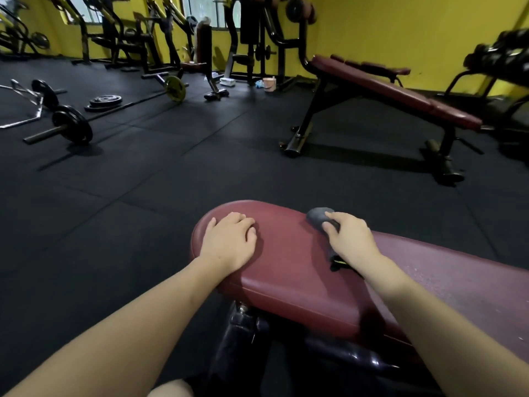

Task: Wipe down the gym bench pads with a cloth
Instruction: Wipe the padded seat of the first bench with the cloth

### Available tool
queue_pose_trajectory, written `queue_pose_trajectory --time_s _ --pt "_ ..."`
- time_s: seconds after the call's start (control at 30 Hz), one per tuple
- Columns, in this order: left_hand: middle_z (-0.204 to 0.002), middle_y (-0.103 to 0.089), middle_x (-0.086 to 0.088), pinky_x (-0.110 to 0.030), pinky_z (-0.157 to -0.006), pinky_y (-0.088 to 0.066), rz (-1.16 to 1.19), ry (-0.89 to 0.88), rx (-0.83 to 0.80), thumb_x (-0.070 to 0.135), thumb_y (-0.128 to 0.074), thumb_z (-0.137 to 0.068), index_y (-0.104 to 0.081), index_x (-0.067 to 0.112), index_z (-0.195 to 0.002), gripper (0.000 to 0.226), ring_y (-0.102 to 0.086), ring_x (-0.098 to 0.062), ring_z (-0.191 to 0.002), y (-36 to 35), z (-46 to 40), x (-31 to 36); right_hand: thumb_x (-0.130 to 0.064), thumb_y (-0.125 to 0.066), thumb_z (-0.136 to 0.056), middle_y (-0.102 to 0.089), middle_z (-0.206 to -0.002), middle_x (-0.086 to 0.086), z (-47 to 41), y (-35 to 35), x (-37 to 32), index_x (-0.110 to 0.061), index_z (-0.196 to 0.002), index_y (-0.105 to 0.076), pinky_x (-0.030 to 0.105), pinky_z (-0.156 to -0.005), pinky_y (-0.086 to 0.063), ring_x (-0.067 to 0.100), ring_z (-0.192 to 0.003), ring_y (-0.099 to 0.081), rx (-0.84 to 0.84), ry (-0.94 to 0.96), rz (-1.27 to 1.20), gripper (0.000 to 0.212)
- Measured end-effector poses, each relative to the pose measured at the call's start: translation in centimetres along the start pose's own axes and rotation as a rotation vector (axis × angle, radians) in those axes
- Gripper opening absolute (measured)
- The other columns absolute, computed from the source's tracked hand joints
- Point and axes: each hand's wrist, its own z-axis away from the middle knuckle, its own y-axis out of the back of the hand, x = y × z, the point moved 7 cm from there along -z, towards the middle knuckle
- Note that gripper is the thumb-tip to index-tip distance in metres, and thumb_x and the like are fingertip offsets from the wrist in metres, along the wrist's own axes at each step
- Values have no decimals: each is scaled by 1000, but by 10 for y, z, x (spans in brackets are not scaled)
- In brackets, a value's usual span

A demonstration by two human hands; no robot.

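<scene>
A dark red bench pad (286, 262) with a rounded end fills the lower middle of the head view, on a black frame. My left hand (229, 242) rests flat on the pad's rounded left end, fingers relaxed. My right hand (350, 239) grips a dark grey cloth (319, 217) and presses it on the pad's far edge. Part of the cloth trails under my palm, with a yellow-green bit showing near the wrist.
A second dark red adjustable bench (395, 90) stands at the right rear. A loaded barbell (71, 127) and loose weight plates (104, 102) lie on the black rubber floor at left. Weight machines line the yellow back wall. A dumbbell rack (503, 53) stands at far right.
</scene>
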Motion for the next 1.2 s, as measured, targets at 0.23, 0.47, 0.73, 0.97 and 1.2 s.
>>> queue_pose_trajectory --time_s 0.23,0.47,0.73,0.97,1.2 --pt "-149 -50 13 -52 -125 -13 65 45 77 38 -30 -102 -59 35 -138 47 -34 -11 -146 -6 6 1 -41 -52 -102 -54 -150 -9 -28 -50 -95 -35 -144 -55 39 -107 -40 28 -134 -53 -80 139 -23 42" --pt "-154 -48 16 -43 -126 -14 44 14 85 36 -33 -103 -60 33 -140 46 -29 -8 -151 -9 8 -2 -35 -54 -103 -64 -139 -1 -15 -22 -38 -36 -135 -63 40 -102 -46 34 -123 -59 -56 76 -16 34" --pt "-151 -52 15 -41 -124 -20 43 -8 84 37 -37 -102 -63 34 -136 43 -34 -11 -149 -7 12 7 -32 -56 -102 -64 -140 -5 8 30 73 -32 -135 -66 38 -99 -44 35 -125 -58 83 -97 32 34" --pt "-138 -64 12 -41 -118 -33 59 -49 127 42 -28 -93 -72 30 -123 55 -47 -13 -140 -4 11 9 -38 -58 -101 -64 -140 -8 -20 1 26 -42 -134 -65 35 -106 -43 27 -130 -58 15 23 -16 34" --pt "-136 -66 8 -40 -115 -39 91 -75 128 39 -32 -91 -73 26 -123 54 -50 -14 -139 -2 16 10 -34 -61 -103 -49 -148 -24 106 -7 4 -40 -140 -61 16 -119 -26 -8 -142 -36 -171 480 -135 37"
